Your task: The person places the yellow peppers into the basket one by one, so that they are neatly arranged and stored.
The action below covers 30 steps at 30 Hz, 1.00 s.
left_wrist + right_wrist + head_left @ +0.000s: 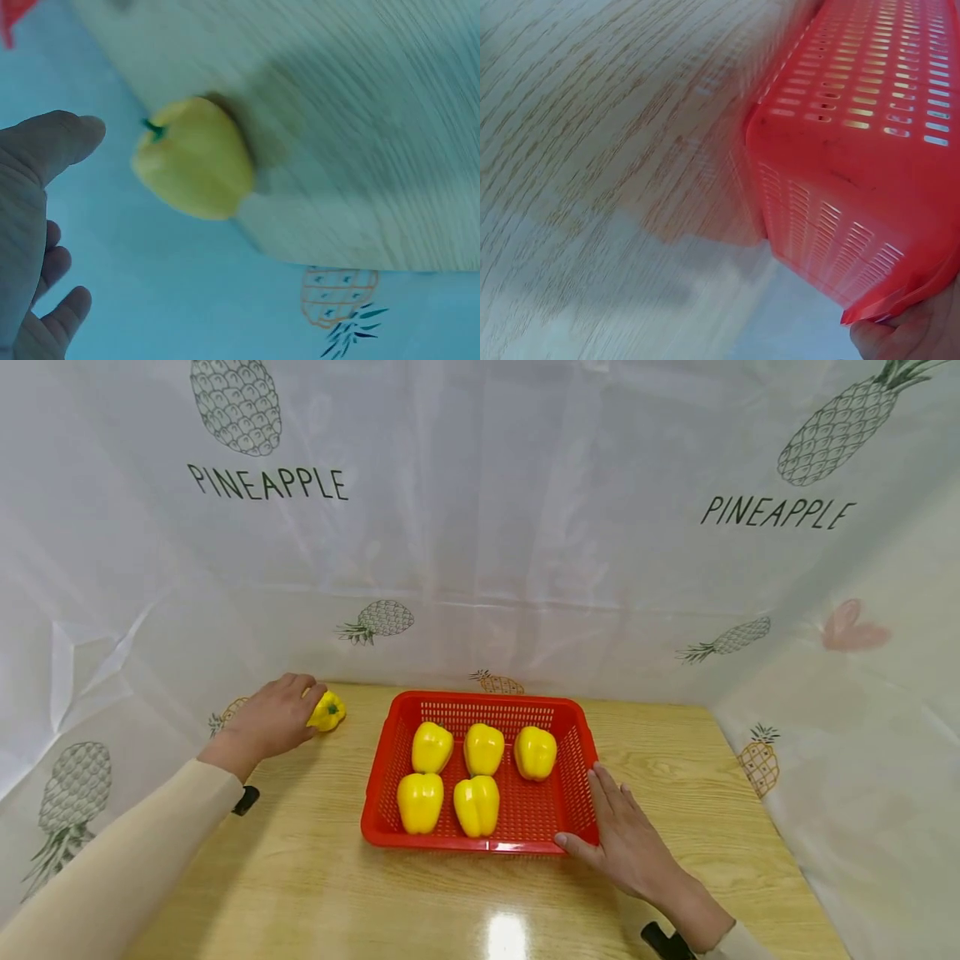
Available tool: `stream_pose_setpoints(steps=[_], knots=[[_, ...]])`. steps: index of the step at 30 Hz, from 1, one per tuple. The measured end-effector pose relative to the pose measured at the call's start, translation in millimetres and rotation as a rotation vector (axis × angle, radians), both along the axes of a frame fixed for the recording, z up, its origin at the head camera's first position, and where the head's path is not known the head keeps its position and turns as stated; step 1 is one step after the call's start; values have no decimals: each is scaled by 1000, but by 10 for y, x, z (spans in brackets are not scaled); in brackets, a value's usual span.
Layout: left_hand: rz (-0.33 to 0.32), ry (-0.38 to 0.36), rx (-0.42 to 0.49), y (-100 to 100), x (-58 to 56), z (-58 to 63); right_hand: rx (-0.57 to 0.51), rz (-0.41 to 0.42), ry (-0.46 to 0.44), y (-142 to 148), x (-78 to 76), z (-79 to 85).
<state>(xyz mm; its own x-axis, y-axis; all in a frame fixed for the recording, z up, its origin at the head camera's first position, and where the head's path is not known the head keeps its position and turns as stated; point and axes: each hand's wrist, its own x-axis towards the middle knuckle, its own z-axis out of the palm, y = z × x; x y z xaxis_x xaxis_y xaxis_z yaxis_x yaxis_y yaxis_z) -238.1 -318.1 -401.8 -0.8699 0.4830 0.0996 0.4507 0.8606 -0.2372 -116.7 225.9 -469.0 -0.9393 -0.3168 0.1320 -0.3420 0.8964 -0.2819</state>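
A yellow bell pepper (327, 712) lies on the table at the far left, its green stem facing the basket. My left hand (273, 718) is over its left side in the head view. In the left wrist view the thumb and fingers are spread, with a gap between them and the pepper (196, 159). My right hand (628, 835) rests at the front right corner of a red plastic basket (480, 842). Its fingers lie fairly straight along the right rim, and the thumb touches the front rim.
Inside the basket sit several yellow bell peppers (421, 803) in two rows, with bare mesh floor at the front right. White pineapple-printed sheeting (480, 543) hangs behind and beside the wooden table (337, 877).
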Motion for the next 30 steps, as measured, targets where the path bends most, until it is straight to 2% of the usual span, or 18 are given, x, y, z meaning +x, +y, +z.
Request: stream_pose_setpoints(steps=[4,9,14,21,30], knots=[[5,-27,-96,3,-116,-124,2,-4,-10,8,-1,2],[28,-26,-166,12,-236,-281,3,-9,-12,14,2,-3],[43,-11,-187,-11,-348,-404,-2,-5,-3,10,2,-8],[52,15,-198,-60,-448,-477,-1,-3,15,10,-1,-4],[73,-38,-211,-42,-493,-576,8,-14,-8,7,-7,-7]])
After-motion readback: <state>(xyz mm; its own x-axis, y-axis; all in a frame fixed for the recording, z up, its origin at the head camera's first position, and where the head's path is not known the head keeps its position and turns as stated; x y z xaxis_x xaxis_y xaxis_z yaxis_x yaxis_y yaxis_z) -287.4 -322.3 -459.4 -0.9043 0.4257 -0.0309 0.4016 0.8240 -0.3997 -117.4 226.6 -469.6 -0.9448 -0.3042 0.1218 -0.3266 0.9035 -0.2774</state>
